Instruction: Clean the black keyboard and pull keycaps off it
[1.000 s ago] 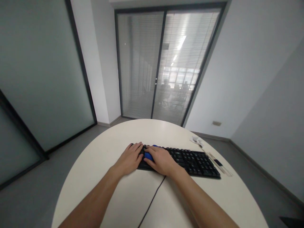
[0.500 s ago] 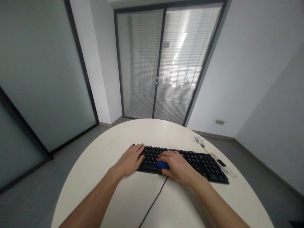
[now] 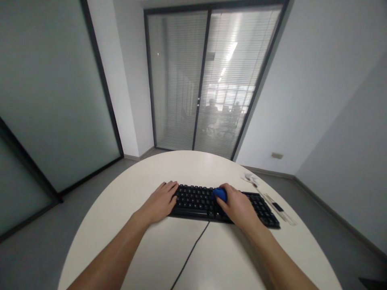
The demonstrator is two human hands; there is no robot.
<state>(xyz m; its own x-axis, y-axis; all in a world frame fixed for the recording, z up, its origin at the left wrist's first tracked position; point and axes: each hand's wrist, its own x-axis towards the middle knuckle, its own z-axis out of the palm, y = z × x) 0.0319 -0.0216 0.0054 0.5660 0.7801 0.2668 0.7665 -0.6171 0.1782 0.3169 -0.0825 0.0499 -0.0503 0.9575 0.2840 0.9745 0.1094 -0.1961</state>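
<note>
A black keyboard (image 3: 193, 200) lies across the round table, its cable (image 3: 191, 253) running toward me. My left hand (image 3: 161, 202) holds the keyboard's left end, with the fingers over the edge and the thumb by the keys. In my right hand (image 3: 237, 205) is a smooth blue lump (image 3: 220, 194), pinched between thumb and fingers over the keys right of the middle. What the lump is made of I cannot tell. The right hand and wrist cover part of the keyboard, including some keys left of the number pad.
The cream round table (image 3: 145, 249) carries a bundle of thin pale sticks with a black band (image 3: 277, 207) right of the keyboard. Behind them lies a small white crumpled item (image 3: 249, 177). Glass panels with blinds (image 3: 178, 88) stand beyond the table, and a frosted partition (image 3: 57, 92) at left.
My right hand has moved right and slightly away from me along the keys with the blue lump, uncovering the middle keys. The left hand stays on the keyboard's left end.
</note>
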